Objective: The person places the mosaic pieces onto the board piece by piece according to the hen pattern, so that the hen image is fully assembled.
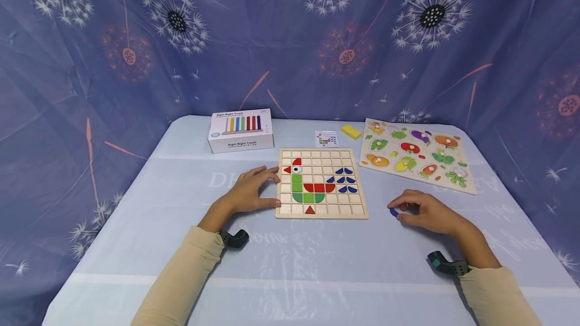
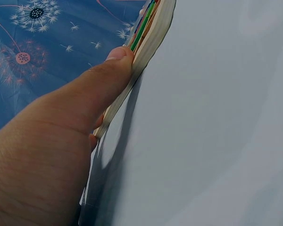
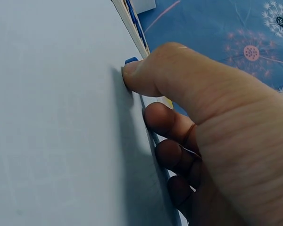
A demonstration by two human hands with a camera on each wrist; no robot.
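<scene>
A square wooden grid board lies on the table, its red, green and blue pieces forming a bird shape. The thumb and fingertips of my left hand touch the board's left edge, spread apart. In the left wrist view, the thumb rests against the board's side. To the right of the board, my right hand pinches a small blue piece between thumb and index finger, low over the table. The right wrist view shows only a bit of the blue piece past the thumb; the rest is hidden.
Behind the board are a white toy box, a small pattern card and a yellow block. A vegetable puzzle board lies at the back right. Dandelion-print cloth hangs behind the table.
</scene>
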